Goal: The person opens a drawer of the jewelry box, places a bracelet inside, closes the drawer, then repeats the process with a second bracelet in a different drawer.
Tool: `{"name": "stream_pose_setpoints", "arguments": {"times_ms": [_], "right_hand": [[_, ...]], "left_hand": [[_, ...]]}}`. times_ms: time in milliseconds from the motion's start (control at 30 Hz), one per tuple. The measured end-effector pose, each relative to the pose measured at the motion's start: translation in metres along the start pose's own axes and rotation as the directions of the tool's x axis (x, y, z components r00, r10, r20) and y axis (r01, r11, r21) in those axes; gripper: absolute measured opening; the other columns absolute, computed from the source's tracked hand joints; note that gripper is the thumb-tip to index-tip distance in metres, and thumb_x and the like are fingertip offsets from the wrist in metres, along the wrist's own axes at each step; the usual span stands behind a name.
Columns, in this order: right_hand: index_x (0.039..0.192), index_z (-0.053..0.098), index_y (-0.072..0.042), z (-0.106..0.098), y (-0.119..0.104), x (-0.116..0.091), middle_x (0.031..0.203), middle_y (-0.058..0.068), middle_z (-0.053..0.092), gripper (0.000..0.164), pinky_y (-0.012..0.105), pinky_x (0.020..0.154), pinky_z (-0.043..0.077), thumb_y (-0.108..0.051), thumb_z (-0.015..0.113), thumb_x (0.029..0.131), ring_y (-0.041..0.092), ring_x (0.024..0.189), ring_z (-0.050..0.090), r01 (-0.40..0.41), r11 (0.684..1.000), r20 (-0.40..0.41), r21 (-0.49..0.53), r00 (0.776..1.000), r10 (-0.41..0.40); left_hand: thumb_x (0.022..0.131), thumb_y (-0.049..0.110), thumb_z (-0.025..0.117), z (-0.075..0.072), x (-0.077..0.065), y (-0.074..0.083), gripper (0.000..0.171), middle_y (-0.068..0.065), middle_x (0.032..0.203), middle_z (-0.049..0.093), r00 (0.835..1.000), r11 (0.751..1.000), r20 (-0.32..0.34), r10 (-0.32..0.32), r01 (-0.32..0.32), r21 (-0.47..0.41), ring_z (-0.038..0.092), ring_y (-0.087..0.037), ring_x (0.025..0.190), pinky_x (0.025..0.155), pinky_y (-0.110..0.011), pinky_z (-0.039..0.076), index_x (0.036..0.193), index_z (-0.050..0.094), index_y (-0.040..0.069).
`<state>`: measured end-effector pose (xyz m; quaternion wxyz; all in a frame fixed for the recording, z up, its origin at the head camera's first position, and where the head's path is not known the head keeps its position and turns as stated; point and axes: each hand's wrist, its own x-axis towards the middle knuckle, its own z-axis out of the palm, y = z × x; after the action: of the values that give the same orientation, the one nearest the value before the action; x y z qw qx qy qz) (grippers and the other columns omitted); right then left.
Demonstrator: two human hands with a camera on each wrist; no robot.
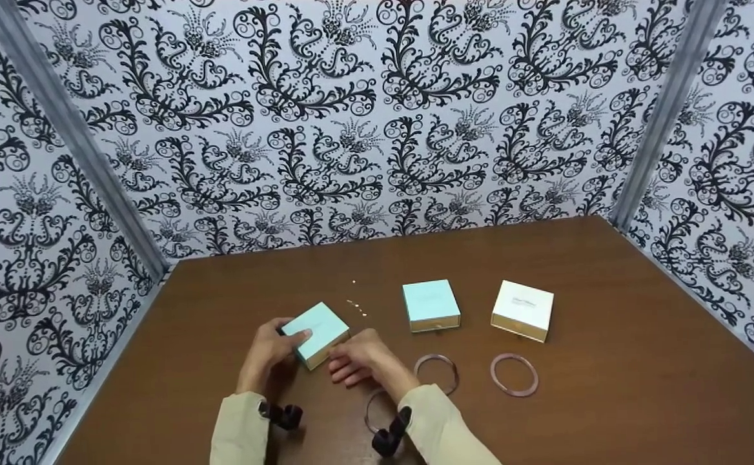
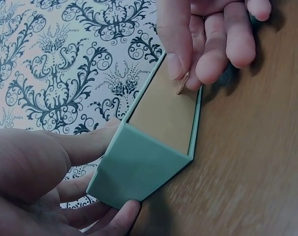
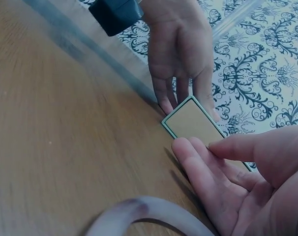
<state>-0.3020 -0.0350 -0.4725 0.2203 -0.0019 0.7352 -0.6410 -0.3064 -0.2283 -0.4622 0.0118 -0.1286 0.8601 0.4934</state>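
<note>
My left hand (image 1: 270,345) grips a mint-green box (image 1: 317,326) by its sides, thumb across the top. The box has a gold-coloured end panel (image 2: 159,110), framed by the green sleeve. On that panel sits a small tan pull tab (image 2: 181,86), which my right hand (image 1: 365,356) pinches between thumb and forefinger. In the left wrist view, the other right fingers (image 2: 240,42) stay loosely bent beside the panel. The inside of the box is hidden. In the right wrist view, a bangle (image 3: 161,210) lies close below my right hand.
A second mint-green box (image 1: 430,300) and a white box (image 1: 524,303) stand to the right on the brown table (image 1: 609,310). Nearer are a pinkish bangle (image 1: 520,392) and two more bangles, partly behind my right arm. Several tiny pale pieces (image 1: 357,306) lie beyond the held box.
</note>
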Motion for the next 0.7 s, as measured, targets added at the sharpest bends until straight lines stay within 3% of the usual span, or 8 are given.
{"name": "stream_pose_setpoints", "arguments": {"times_ms": [233,500,700], "right_hand": [[0.094,0.075,-0.001,-0.0011,-0.0028,0.0009,0.08,0.01,0.078,0.017,0.029,0.052,0.057,-0.017,0.069,0.093,0.021,0.066,0.075,0.012,1.0,0.015,-0.011,1.0,-0.012],[0.095,0.074,0.001,-0.0016,0.0017,0.0013,0.079,0.01,0.077,0.018,0.03,0.053,0.058,-0.016,0.068,0.092,0.02,0.064,0.075,0.029,1.0,0.029,-0.006,0.999,-0.028],[0.096,0.074,0.0,-0.003,0.0033,0.0021,0.079,0.01,0.077,0.018,0.032,0.054,0.058,-0.017,0.069,0.092,0.021,0.065,0.075,0.05,0.999,0.035,-0.003,0.998,-0.049]], "left_hand": [[0.093,0.024,0.073,-0.0004,0.0014,0.0029,0.054,-0.024,0.128,0.06,1.0,1.0,-0.011,-0.007,0.006,-0.02,0.059,-0.025,0.098,0.079,-0.033,0.05,0.136,0.053,-0.002],[0.093,0.027,0.073,0.0014,-0.0016,-0.0004,0.059,-0.027,0.131,0.059,1.0,1.0,-0.018,0.021,-0.021,-0.003,0.058,-0.029,0.106,0.094,-0.042,0.048,0.138,0.052,-0.005],[0.092,0.028,0.074,0.0026,-0.0038,0.0002,0.059,-0.024,0.128,0.06,0.999,0.999,-0.027,0.017,-0.017,-0.027,0.057,-0.028,0.101,0.087,-0.038,0.049,0.137,0.053,-0.004]]}}
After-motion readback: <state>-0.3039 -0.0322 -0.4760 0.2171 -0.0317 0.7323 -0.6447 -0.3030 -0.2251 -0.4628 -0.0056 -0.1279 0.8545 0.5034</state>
